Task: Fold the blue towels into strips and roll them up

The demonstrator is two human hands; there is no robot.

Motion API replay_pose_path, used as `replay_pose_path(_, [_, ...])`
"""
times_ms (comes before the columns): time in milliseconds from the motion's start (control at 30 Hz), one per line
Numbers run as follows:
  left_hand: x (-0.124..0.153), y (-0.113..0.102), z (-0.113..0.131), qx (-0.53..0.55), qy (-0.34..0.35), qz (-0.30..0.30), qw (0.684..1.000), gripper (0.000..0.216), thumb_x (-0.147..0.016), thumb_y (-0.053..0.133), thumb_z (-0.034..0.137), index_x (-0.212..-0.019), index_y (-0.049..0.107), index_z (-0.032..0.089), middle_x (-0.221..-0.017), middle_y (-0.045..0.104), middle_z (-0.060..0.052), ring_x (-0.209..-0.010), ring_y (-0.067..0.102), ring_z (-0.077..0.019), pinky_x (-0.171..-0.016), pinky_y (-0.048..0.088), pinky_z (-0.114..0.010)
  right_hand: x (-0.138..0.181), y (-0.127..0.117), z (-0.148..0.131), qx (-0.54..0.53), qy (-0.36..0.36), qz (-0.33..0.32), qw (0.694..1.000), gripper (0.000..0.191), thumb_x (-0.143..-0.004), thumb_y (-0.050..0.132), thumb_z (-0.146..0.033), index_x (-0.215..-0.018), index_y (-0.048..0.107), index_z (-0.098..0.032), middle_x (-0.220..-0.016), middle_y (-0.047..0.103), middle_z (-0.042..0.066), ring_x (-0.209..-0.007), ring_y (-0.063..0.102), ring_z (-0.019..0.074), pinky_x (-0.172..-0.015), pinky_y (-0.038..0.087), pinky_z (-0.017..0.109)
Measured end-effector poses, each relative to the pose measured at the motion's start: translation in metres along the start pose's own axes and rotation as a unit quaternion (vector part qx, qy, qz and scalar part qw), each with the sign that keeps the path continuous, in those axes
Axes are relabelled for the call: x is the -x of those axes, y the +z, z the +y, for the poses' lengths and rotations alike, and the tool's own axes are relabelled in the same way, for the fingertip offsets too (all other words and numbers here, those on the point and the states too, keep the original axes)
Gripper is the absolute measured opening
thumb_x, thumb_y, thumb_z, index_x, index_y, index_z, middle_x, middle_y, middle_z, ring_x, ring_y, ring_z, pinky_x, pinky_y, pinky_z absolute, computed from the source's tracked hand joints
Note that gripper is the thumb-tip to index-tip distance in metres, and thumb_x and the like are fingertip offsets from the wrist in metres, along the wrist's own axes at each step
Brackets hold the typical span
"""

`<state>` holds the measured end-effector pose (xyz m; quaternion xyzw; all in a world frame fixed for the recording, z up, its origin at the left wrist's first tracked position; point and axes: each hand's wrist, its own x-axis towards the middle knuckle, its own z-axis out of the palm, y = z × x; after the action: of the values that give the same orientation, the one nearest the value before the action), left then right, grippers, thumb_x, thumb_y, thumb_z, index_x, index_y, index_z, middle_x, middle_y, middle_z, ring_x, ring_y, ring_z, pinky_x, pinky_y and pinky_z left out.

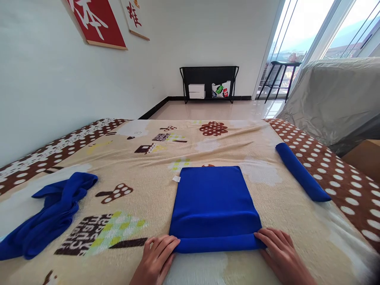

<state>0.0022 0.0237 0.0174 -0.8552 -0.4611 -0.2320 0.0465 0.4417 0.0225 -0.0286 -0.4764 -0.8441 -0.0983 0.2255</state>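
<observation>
I have left hand (157, 255), right hand (280, 250) palms down — fingers curled, pinching blue cloth (212, 198) — both ends of near fold.

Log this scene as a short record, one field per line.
Surface: beige patterned plush blanket with brown, white-dotted borders
Centre: flat, roughly rectangular blue cloth, near edge turned over in a narrow band
Tag: small white fabric label at the cloth's left edge, toward the far corner
Left hand: touching the band's left end
Right hand: touching the band's right end
Far left: crumpled blue cloth
Far right: rolled or folded, long blue cloth bundle
</observation>
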Motion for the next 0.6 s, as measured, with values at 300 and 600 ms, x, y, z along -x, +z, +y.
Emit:
replay_pose_path(300, [0.002, -0.006, -0.007, 0.011, 0.003, 0.008, 1.0, 0.037, -0.095, 0.045, 0.008, -0.119, 0.064, 0.028, -0.106, 0.073, -0.002, -0.104, 0.066, -0.0177, -0.096, 0.042, -0.032, -0.001, -0.003, 0.01, -0.026, -0.009, 0.005, 1.0, 0.025, -0.091, 0.059, -0.023, -0.114, 0.068, -0.028, -0.11, 0.072, 0.001, -0.099, 0.067, 0.0161, -0.091, 0.046, 0.03])
replay_pose_path(600, [0.002, -0.016, -0.001, 0.057, -0.019, -0.021, 0.998, 0.024, -0.098, 0.049, 0.025, -0.118, 0.063, 0.028, -0.108, 0.071, -0.004, -0.103, 0.065, -0.0195, -0.096, 0.045, -0.032, -0.013, -0.031, -0.002, -0.037, -0.017, -0.022, 0.999, 0.021, -0.085, 0.069, -0.038, -0.105, 0.07, -0.03, -0.104, 0.072, 0.0, -0.094, 0.067, 0.0171, -0.085, 0.051, 0.028])
